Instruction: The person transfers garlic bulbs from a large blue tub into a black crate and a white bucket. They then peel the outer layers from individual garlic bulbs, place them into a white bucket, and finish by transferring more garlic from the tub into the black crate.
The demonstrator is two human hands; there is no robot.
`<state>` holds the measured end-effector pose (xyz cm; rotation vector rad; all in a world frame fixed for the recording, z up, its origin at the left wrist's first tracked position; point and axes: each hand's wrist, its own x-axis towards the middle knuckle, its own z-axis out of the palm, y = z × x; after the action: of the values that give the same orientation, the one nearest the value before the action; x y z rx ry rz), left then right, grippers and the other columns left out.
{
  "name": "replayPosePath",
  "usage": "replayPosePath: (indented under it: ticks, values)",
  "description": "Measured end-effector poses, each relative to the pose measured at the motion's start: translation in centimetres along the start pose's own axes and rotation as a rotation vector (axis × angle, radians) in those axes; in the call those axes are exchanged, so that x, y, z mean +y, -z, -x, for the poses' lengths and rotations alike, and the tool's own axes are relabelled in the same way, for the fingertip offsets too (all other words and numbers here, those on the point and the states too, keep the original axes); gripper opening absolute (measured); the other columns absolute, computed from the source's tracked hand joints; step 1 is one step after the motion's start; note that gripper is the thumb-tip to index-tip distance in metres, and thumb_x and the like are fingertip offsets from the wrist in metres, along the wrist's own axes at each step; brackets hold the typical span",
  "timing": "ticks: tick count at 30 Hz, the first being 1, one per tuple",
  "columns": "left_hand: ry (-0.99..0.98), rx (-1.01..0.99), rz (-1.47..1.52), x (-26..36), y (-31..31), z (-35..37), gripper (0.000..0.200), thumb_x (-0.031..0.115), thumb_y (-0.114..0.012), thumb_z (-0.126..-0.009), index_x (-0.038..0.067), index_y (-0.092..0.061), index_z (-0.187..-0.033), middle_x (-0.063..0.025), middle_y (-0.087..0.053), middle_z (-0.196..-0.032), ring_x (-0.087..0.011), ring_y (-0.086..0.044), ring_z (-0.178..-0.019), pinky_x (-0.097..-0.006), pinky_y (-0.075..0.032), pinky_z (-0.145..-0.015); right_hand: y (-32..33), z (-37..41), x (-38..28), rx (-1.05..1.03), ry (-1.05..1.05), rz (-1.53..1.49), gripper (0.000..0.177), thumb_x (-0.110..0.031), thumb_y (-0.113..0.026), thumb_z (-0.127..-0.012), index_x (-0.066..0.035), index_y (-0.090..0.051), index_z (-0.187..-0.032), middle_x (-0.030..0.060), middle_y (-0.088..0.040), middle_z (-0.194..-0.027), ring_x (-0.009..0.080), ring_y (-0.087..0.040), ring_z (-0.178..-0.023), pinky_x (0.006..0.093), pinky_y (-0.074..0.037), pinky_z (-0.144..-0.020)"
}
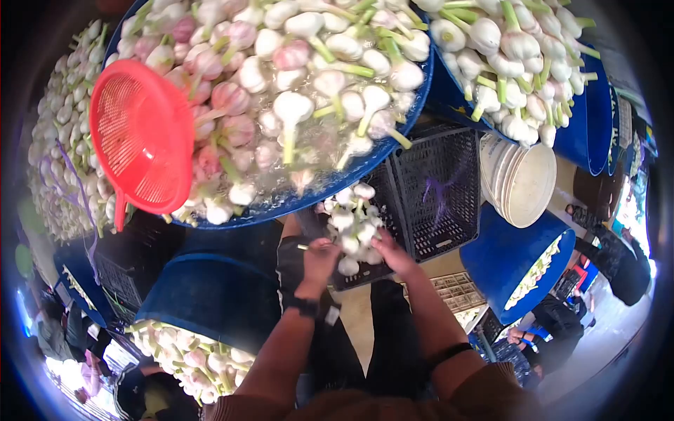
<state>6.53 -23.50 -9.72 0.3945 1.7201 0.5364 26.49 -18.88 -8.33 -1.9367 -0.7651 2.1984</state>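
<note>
A heap of white garlic bulbs [351, 221] lies in a black plastic crate [344, 281] in front of my body. My left hand [321, 261] is closed at the heap's left side, and a pale green garlic stem [303, 247] sticks out past its fingers. At the right side of the heap, my right hand [394, 256] curls its fingers against garlic bulbs; the fingertips are partly hidden among them. Beyond the crate stands a large blue tub [365, 168] of water, with white and pinkish garlic floating in it.
A red strainer [144, 137] rests at the tub's left edge. Another black crate [439, 193] and stacked white buckets [526, 182] stand to the right. Blue barrels [210, 288] holding garlic surround me. Other people [551, 326] are at the far right.
</note>
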Motion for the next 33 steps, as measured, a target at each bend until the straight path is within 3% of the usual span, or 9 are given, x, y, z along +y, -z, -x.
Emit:
replayPosePath:
  ticks: [5,10,14,19,23,26,31,32,33]
  values:
    - [0.012,0.066,0.140,-0.9,-2.1,-6.3,0.010,0.003,-0.064,-0.075,-0.001,-0.061,-0.083,-0.0036,-0.062,-0.077,-0.0099,-0.058,-0.071,-0.0247,-0.047,-0.069,-0.9,3.5,7.3,0.159,-0.257,-0.041,0.054,-0.038,-0.054,-0.087,0.000,-0.048,-0.124,0.0153,-0.054,-0.120,0.0213,-0.049,-0.113,0.0294,-0.035,-0.096]
    - [-0.081,0.126,-0.483,-2.1,-6.1,-10.1,0.019,0.016,-0.064,-0.073,0.010,-0.065,-0.091,-0.0164,-0.059,-0.090,-0.0293,-0.061,-0.081,-0.0371,-0.049,-0.074,0.1,4.1,14.0,0.190,-0.416,-0.100,0.041,-0.035,-0.055,-0.085,-0.008,-0.055,-0.116,0.0043,-0.059,-0.102,0.0104,-0.053,-0.093,0.0274,-0.042,-0.077]
    - [-0.244,0.165,-0.800,-4.8,-10.5,-13.4,0.020,0.022,-0.064,-0.072,0.014,-0.067,-0.090,-0.0225,-0.051,-0.094,-0.0386,-0.053,-0.088,-0.0431,-0.046,-0.078,1.1,2.4,17.5,0.130,-0.436,-0.327,0.040,-0.033,-0.052,-0.085,-0.009,-0.053,-0.118,0.0006,-0.059,-0.104,0.0100,-0.053,-0.094,0.0306,-0.042,-0.079]
    - [-0.098,0.276,-1.031,-14.8,-14.9,-14.1,0.027,0.021,-0.056,-0.075,0.012,-0.059,-0.100,-0.0220,-0.045,-0.104,-0.0389,-0.045,-0.099,-0.0523,-0.039,-0.082,1.7,0.0,18.6,0.174,-0.421,-0.543,0.042,-0.030,-0.052,-0.088,-0.003,-0.050,-0.120,0.0054,-0.061,-0.101,0.0134,-0.057,-0.087,0.0258,-0.044,-0.072]
    - [-0.418,0.098,-1.100,-21.9,-14.2,-10.4,0.039,0.021,-0.058,-0.072,0.010,-0.057,-0.109,-0.0236,-0.048,-0.109,-0.0405,-0.043,-0.105,-0.0495,-0.034,-0.092,1.3,-1.4,16.8,0.149,-0.413,-0.920,0.041,-0.027,-0.051,-0.090,-0.004,-0.045,-0.124,0.0091,-0.058,-0.108,0.0176,-0.058,-0.092,0.0301,-0.047,-0.074]
    - [-0.604,-0.346,-1.404,-18.3,-12.1,-13.4,0.041,0.011,-0.054,-0.075,0.006,-0.050,-0.116,-0.0219,-0.049,-0.112,-0.0373,-0.043,-0.107,-0.0453,-0.035,-0.094,-0.1,-1.6,15.6,0.059,-0.423,-1.040,0.042,-0.028,-0.052,-0.088,-0.005,-0.044,-0.122,0.0110,-0.056,-0.110,0.0211,-0.056,-0.095,0.0349,-0.046,-0.078]
    - [-0.541,0.306,-1.147,-16.6,-16.5,-19.1,0.043,0.008,-0.057,-0.074,0.014,-0.051,-0.116,-0.0166,-0.044,-0.118,-0.0372,-0.043,-0.106,-0.0463,-0.036,-0.088,-1.3,-2.2,15.0,0.044,-0.442,-1.151,0.038,-0.029,-0.053,-0.087,-0.007,-0.045,-0.118,0.0111,-0.056,-0.108,0.0219,-0.055,-0.095,0.0358,-0.044,-0.080]
    - [-0.655,0.299,-1.091,-18.5,-17.2,-19.5,0.038,0.012,-0.055,-0.078,0.011,-0.051,-0.115,-0.0205,-0.045,-0.117,-0.0391,-0.041,-0.107,-0.0492,-0.033,-0.091,-1.2,-2.2,15.4,0.052,-0.446,-1.156,0.038,-0.029,-0.053,-0.087,-0.007,-0.045,-0.118,0.0111,-0.056,-0.108,0.0219,-0.055,-0.095,0.0358,-0.044,-0.080]
    - [-0.409,0.024,-1.183,-18.2,-17.5,-18.0,0.038,0.016,-0.052,-0.081,0.007,-0.048,-0.118,-0.0250,-0.044,-0.121,-0.0409,-0.038,-0.112,-0.0500,-0.030,-0.096,-1.1,-2.3,16.0,0.076,-0.469,-1.168,0.038,-0.029,-0.053,-0.087,-0.007,-0.046,-0.117,0.0112,-0.055,-0.108,0.0218,-0.055,-0.094,0.0356,-0.044,-0.079]
